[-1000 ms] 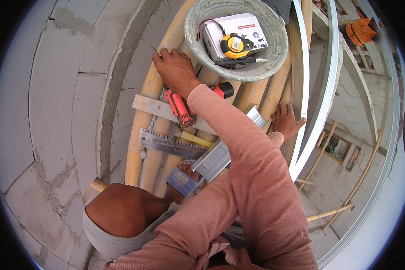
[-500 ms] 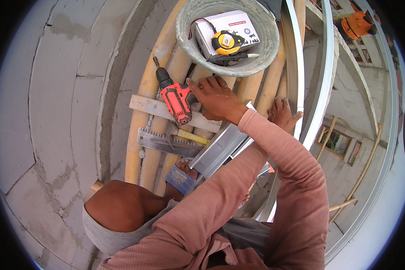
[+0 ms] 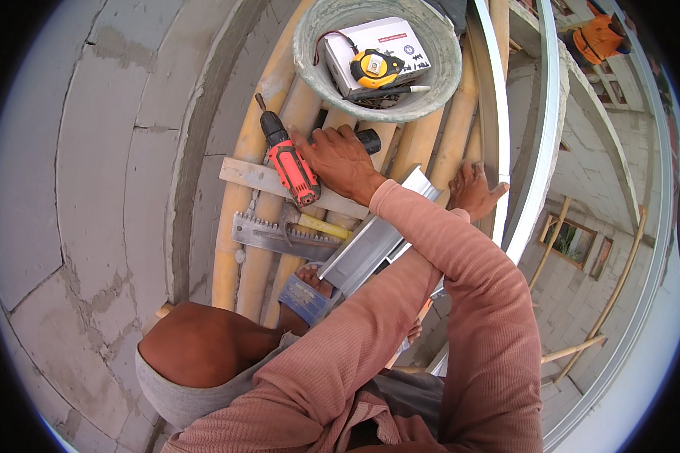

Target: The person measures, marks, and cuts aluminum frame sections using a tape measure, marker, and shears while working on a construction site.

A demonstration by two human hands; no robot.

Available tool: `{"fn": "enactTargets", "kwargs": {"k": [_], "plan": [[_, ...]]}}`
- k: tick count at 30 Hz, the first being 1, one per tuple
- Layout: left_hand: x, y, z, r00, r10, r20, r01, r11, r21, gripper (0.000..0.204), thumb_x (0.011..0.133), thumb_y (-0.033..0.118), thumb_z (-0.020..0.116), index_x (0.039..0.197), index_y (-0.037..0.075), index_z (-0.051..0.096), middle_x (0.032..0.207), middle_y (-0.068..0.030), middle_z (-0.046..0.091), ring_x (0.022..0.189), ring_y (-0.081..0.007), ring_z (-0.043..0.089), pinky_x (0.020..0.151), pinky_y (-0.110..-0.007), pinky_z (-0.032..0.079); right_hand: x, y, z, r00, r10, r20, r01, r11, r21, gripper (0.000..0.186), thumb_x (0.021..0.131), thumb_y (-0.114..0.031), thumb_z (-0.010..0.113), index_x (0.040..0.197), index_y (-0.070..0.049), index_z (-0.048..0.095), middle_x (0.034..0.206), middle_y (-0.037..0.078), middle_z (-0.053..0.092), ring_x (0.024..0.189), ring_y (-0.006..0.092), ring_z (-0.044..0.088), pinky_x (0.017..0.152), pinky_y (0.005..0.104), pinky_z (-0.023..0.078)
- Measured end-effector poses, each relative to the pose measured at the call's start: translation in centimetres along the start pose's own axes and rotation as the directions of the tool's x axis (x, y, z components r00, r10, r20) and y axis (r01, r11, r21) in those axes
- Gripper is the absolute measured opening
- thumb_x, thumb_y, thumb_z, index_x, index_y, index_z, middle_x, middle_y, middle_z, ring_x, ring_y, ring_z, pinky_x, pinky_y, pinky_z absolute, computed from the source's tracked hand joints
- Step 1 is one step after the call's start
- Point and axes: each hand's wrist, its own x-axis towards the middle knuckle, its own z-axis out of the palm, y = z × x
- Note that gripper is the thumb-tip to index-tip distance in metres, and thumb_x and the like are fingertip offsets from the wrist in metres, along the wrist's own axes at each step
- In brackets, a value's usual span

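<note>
Conceivably, the red drill [image 3: 293, 171] on bamboo poles [image 3: 227, 278] could be dropped if loosely gripped by the right hand [image 3: 341, 160], whose closure cannot be told; the left hand [image 3: 472, 193] is spread against a metal channel [image 3: 502, 113].

Looks like matt plastic on the drill [image 3: 293, 170], smooth, shiny metal along the short channel [image 3: 366, 248]. Shows rough, smeared plastic in the bucket [image 3: 441, 79], smooth card on the box [image 3: 374, 38], ribbed cloth on the sleeve [image 3: 491, 332] (matt throughout), smooth bamboo in the poles [image 3: 427, 143].

Bucket [image 3: 444, 66] obstacle just beyond drill [image 3: 292, 167]
</note>
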Motion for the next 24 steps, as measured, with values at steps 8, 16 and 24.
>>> {"fn": "enactTargets", "kwargs": {"k": [8,16,24], "plan": [[1.0,0.3,0.9,0.992,-0.033,0.12,0.029,0.999,0.035,0.099,0.09,0.064,0.063,0.154,-0.005,0.032,0.153,-0.0191,0.028,0.146,-0.0394,0.033,0.118,-0.054,0.033,-1.3,-2.4,-7.7,0.941,-0.033,-0.337,0.108,0.973,0.204,0.069,0.092,-0.024,0.065,0.155,-0.01,0.04,0.087,0.007,0.057,0.079,0.0249,0.059,0.072,0.0395,0.04],[2.9,0.1,-1.7,0.998,-0.002,0.06,0.003,1.0,-0.01,0.102,0.087,0.057,0.073,0.152,-0.009,0.031,0.154,-0.023,0.025,0.138,-0.04,0.047,0.116,-0.042,0.041,-11.9,-0.8,-22.9,0.862,0.142,-0.486,0.087,0.904,0.419,0.093,0.08,-0.028,0.081,0.157,-0.007,0.034,0.11,0.013,0.063,0.095,0.0324,0.062,0.082,0.043,0.046],[5.6,-3.0,-0.3,0.981,0.103,0.167,-0.093,0.993,-0.068,0.113,0.082,0.061,0.077,0.156,-0.01,0.028,0.154,-0.0283,0.029,0.136,-0.038,0.05,0.112,-0.04,0.044,-33.3,-0.2,-26.4,0.6,0.794,-0.091,-0.59,0.517,0.62,0.08,0.085,-0.031,0.083,0.15,-0.005,0.045,0.146,0.016,0.051,0.128,0.0299,0.058,0.104,0.0421,0.048]]}}
